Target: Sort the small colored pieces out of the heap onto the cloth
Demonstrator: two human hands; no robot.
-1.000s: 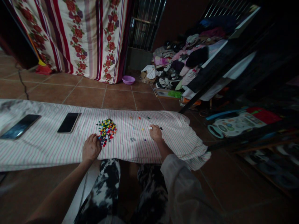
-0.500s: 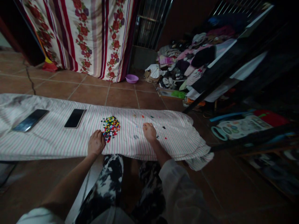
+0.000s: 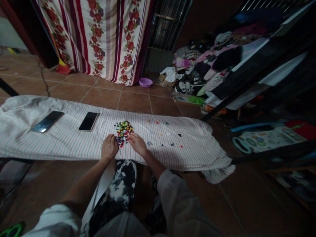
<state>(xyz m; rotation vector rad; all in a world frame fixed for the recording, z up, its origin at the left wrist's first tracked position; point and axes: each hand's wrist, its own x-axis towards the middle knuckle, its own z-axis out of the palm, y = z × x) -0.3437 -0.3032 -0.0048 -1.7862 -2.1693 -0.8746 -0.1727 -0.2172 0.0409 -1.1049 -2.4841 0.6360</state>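
Note:
A pile of small multicoloured pieces (image 3: pixel 124 129) lies on the striped cloth (image 3: pixel 138 154), each piece too small to name. My left hand (image 3: pixel 110 146) rests on the cloth at the pile's left edge, fingers lying low and fingertips touching the nearest pieces. From the right, my right hand (image 3: pixel 137 143) reaches to the pile's lower right edge with fingers pinched together; what is between the fingertips is hidden. Right of it, single pieces lie spaced apart in loose rows, among them an orange piece (image 3: pixel 157 122), a black piece (image 3: pixel 179 135) and a red piece (image 3: pixel 181 146).
Two phones, a dark phone (image 3: pixel 48 121) and a pale-edged phone (image 3: pixel 89 121), lie left of the pile. Beyond the cloth are a purple bowl (image 3: pixel 145 82) on the tiled floor, a floral curtain (image 3: pixel 108 39) and a heap of clothes (image 3: pixel 197 65). Dark metal bars stand at the right.
My right hand has moved left from among the spaced pieces to the pile. A yellow and a dark blue piece now show where it was. My left hand stays beside the pile.

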